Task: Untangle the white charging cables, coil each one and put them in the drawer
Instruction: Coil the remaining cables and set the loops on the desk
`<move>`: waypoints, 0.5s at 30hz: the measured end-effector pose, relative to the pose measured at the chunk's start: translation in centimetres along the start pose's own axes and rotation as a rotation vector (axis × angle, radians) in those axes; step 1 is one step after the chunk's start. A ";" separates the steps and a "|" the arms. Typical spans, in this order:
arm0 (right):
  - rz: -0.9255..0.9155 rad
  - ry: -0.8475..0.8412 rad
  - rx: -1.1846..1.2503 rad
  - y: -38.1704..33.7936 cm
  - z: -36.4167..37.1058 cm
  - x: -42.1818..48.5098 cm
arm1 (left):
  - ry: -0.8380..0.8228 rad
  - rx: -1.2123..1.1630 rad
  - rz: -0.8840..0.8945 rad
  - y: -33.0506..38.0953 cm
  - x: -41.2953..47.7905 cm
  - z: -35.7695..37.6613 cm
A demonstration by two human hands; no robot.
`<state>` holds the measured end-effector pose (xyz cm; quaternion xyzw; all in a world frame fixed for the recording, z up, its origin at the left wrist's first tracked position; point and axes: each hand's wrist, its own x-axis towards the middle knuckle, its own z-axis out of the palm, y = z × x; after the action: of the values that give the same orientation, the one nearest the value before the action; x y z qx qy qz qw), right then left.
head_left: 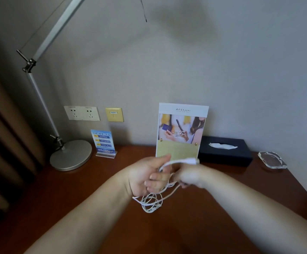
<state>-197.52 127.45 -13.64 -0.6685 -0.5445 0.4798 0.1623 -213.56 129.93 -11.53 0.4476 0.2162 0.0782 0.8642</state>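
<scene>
The untangling step is under way, by my reading. Both hands hold the white charging cables (151, 200) in the air just in front of the leaflet stand (181, 129), above the table (231, 195). The left hand (145, 177) has its fingers curled round several strands, and thumb and forefinger pinch one. The right hand (189, 176) is blurred but appears to be closed on a strand, with the plug end (193, 160) sticking out above it. A knotted bunch of loops hangs below the hands, so no cable looks separated or coiled yet.

The next move probably calls for drawing the plug end back through the loops while the left hand keeps the bunch loose.

There is open table on the near side of the leaflet stand. To its left stand a small sign (104, 143) and a lamp base (70, 154). To its right are a tissue box (224, 150) and a glass dish (271, 160) near the table's right edge. Wide pulls sideways risk knocking these. The drawer is not in view.
</scene>
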 end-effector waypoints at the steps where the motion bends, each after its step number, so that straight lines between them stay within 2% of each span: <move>1: -0.011 0.037 -0.081 -0.6 -0.8 0.1 | 0.095 0.151 -0.053 -0.3 0.0 0.5; 4: -0.025 0.136 -0.356 -2.2 -2.5 -0.1 | 0.375 0.507 -0.183 -0.7 0.5 1.7; 6: -0.021 0.178 -0.413 -3.1 -2.9 -0.6 | 0.497 0.550 -0.246 -1.0 1.0 1.5; 8: -0.028 0.222 -0.405 -4.0 -2.7 -1.3 | 0.623 0.492 -0.262 -1.3 1.3 0.7; 11: -0.078 0.171 -0.158 -5.1 -1.2 -3.1 | 0.786 0.365 -0.067 -2.0 2.2 -0.5; 15: -0.116 -0.084 0.216 -4.4 2.7 -4.8 | 0.902 0.122 0.306 -1.3 2.7 -0.7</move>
<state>-202.00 123.94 -9.52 -0.5937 -0.5338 0.5530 0.2381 -211.56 130.54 -13.75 0.4457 0.5054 0.3780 0.6349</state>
